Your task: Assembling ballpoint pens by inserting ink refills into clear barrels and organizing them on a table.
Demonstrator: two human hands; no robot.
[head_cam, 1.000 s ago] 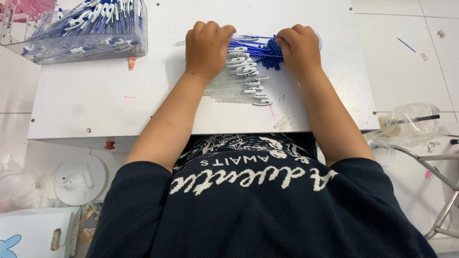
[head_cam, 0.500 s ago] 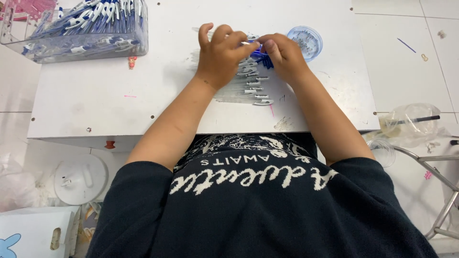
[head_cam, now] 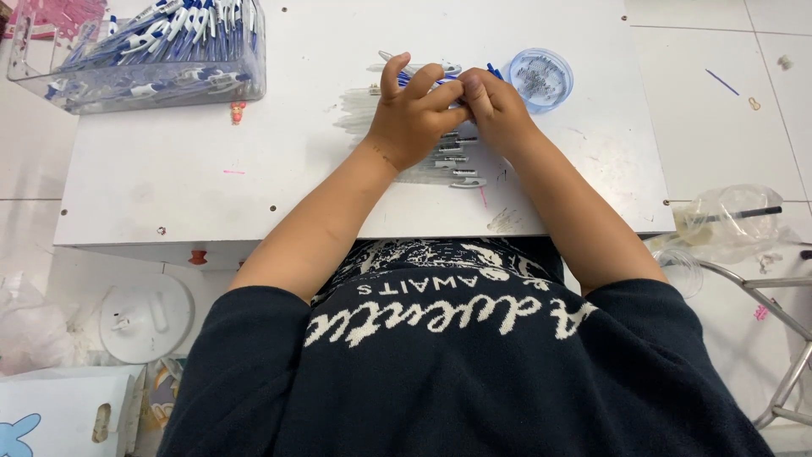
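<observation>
Fingers point(head_cam: 440, 91) of both hands pinch pen point(head_cam: 427, 78).

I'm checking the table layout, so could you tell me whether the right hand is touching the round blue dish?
Apart. The head view shows the right hand pinching pen parts against the left hand, with a strip of bare white table between it and the round blue dish.

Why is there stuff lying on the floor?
A thin blue stick lies loose on the floor tiles to the right of the white table, with small scraps near it. They look dropped.
</observation>
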